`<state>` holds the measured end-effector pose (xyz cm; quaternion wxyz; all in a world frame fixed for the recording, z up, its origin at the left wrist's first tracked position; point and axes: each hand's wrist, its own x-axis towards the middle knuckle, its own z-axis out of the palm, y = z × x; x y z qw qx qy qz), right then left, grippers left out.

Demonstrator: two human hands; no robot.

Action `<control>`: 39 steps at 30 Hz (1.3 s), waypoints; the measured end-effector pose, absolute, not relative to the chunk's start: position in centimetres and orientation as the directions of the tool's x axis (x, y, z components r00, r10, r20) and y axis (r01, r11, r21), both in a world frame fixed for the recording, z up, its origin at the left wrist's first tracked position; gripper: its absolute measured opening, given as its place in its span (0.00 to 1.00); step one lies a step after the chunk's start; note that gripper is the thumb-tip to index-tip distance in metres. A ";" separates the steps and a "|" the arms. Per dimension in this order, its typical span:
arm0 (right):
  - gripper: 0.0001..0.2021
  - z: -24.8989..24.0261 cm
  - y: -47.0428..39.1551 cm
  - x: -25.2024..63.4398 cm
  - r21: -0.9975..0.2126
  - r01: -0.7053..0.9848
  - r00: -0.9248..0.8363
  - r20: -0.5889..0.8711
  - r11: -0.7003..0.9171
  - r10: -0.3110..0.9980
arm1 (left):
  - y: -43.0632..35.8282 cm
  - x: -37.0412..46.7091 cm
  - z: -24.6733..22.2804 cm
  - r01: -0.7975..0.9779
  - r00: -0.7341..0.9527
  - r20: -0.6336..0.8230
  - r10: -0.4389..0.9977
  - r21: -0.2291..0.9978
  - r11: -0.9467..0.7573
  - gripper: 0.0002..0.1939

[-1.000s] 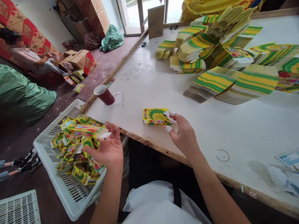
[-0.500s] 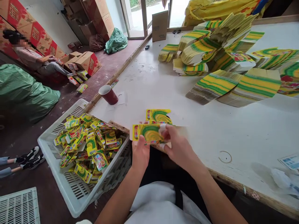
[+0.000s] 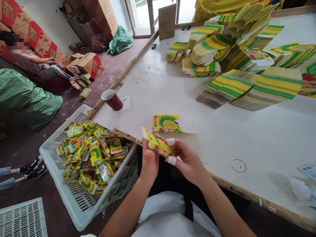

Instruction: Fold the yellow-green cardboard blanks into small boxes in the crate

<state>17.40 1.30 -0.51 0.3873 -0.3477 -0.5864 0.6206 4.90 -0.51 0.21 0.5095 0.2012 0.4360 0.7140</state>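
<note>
A small yellow and green carton (image 3: 159,144) is held between both hands, tilted, just over the table's near edge. My left hand (image 3: 149,163) grips its left end, with the thumb in front and the other fingers mostly hidden behind it. My right hand (image 3: 186,159) pinches the right end; white tape wraps the thumb and a finger. Beyond the hands, a flat unfolded carton (image 3: 166,122) of the same print lies on the white table (image 3: 153,92), its white flap pointing right.
A white plastic crate (image 3: 71,205) full of cartons stands at the left. On the table are a dark red cup (image 3: 112,99), stacks of flat cartons (image 3: 269,87), scissors (image 3: 185,29) and an upright cardboard box (image 3: 167,22). A person (image 3: 37,62) sits at the far left near boxes.
The held carton has turned from broad face toward me to a tilted, opened-out shape, its right end lower. Both hands have shifted slightly with it. The flat carton behind shows more fully.
</note>
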 end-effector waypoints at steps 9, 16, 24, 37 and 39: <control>0.13 -0.7 2.4 19.8 -0.880 0.188 -0.219 0.395 0.436 0.892 | -1.1 2.8 -0.5 -0.309 -0.401 -0.014 0.916 0.943 -0.121 0.15; 0.16 0.9 2.4 20.6 -0.494 0.440 -0.395 0.643 0.750 0.656 | -1.7 -0.4 3.3 0.319 -0.088 0.173 0.981 0.938 -0.137 0.47; 0.31 0.8 1.4 19.7 -0.954 0.079 -0.176 0.272 0.289 0.946 | -1.8 3.2 2.0 0.554 -0.053 0.010 0.999 0.832 0.021 0.31; 0.34 -0.8 1.9 18.6 -0.954 -0.188 -0.472 -0.121 -0.234 0.873 | -1.9 3.6 0.6 0.562 0.175 0.123 0.977 0.802 -0.202 0.33; 0.36 -0.6 1.6 18.8 -0.994 -0.090 -0.498 -0.004 -0.056 0.867 | -1.5 3.3 0.8 0.509 0.191 0.063 0.980 0.847 -0.153 0.33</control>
